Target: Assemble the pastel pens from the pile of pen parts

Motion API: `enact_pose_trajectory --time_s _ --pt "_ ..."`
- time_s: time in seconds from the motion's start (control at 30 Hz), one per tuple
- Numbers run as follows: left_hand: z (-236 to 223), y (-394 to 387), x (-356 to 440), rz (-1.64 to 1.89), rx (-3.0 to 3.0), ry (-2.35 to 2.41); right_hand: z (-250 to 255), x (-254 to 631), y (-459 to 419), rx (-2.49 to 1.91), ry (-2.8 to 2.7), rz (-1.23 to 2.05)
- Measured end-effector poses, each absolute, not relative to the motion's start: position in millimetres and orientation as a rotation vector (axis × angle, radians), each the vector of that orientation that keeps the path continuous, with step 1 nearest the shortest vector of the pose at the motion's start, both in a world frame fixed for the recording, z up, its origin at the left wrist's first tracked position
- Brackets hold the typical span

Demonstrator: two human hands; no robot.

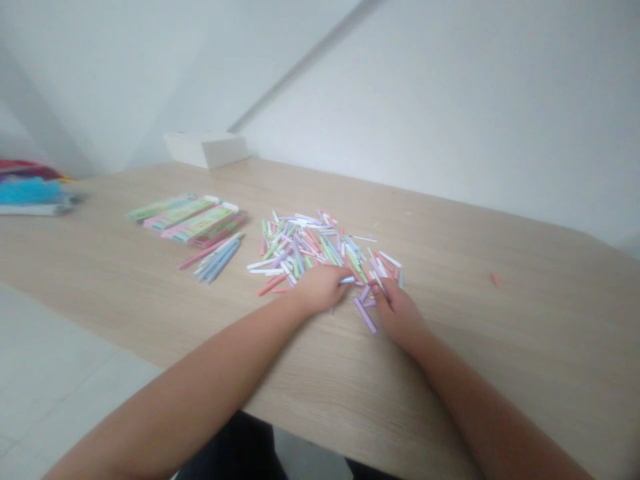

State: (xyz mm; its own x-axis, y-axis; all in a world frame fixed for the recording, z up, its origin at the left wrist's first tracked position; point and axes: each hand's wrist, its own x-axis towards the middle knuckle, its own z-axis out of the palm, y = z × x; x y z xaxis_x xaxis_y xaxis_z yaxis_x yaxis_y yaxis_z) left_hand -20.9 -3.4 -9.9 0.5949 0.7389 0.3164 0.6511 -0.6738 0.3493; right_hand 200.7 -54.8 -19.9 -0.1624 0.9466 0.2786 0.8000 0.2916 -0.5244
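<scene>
A heap of pastel pen parts (305, 243) in white, purple, green, blue and orange lies on the wooden table (320, 360). At its near edge my left hand (323, 288) is closed around a light-blue pen part (347, 280), whose end sticks out toward the right. My right hand (397, 310), just beside it, pinches a thin white stick-like pen part (378, 281) between thumb and fingers. Loose purple tubes (365, 315) lie between the two hands. Blur hides the exact shape of the small parts.
Left of the heap lie several whole pens (217, 260) side by side and flat pastel packets of pens (193, 219). A white box (207, 148) stands against the wall. Blue and red items (33, 190) sit far left. One orange piece (495, 280) lies off to the right.
</scene>
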Motion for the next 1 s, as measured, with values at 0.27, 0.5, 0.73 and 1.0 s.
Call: enact_pose_trajectory --time_s 0.27,0.5,0.73,1.0 --pt "-11 -5 -21 0.710 2.616 1.033 -25 201 -56 -1.469 -2.015 0.293" --pt "-12 -4 -23 0.675 2.574 0.999 -24 202 -54 -1.437 -2.071 0.307" --pt "-12 -6 -23 0.680 2.565 0.958 -21 201 -55 -1.375 -2.082 0.311" --pt "-12 -14 -22 0.686 2.647 0.966 -21 200 -57 -1.452 -2.071 0.335"
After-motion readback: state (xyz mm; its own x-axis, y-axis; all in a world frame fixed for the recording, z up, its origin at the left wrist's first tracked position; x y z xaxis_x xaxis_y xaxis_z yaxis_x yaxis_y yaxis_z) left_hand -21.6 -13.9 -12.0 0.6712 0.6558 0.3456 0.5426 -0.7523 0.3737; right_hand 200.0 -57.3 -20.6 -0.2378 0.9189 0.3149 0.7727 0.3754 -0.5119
